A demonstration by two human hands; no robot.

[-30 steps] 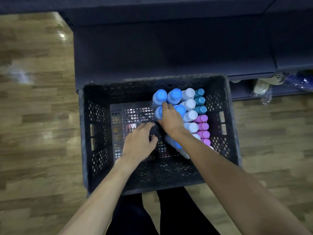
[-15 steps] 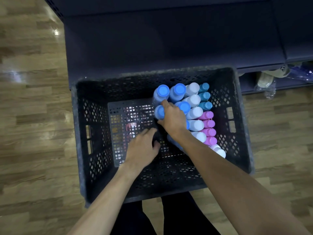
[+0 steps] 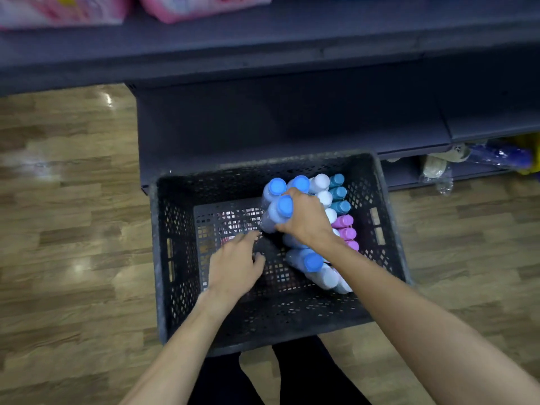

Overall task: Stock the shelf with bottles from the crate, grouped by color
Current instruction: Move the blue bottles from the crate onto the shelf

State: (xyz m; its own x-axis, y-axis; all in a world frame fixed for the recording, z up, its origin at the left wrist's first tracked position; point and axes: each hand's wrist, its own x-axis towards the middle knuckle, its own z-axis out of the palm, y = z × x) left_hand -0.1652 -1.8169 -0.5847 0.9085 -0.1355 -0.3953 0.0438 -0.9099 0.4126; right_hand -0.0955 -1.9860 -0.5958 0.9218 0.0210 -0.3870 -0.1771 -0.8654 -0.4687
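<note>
No text, label, brand, number or sign can be read anywhere in view. The bottles (image 3: 320, 182) in the crate (image 3: 172, 258) show only plain coloured caps from above, with any labels on their sides hidden or too blurred to tell. The pink packages (image 3: 201, 5) on the upper shelf (image 3: 263, 45) carry a printed pattern, but no lettering can be made out on them.

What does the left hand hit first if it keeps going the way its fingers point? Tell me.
Probably the blue-capped bottle held by the right hand. The left hand is open, with its fingers pointing up-right just below that bottle's base. Depth is unclear, so it might pass underneath.
</note>
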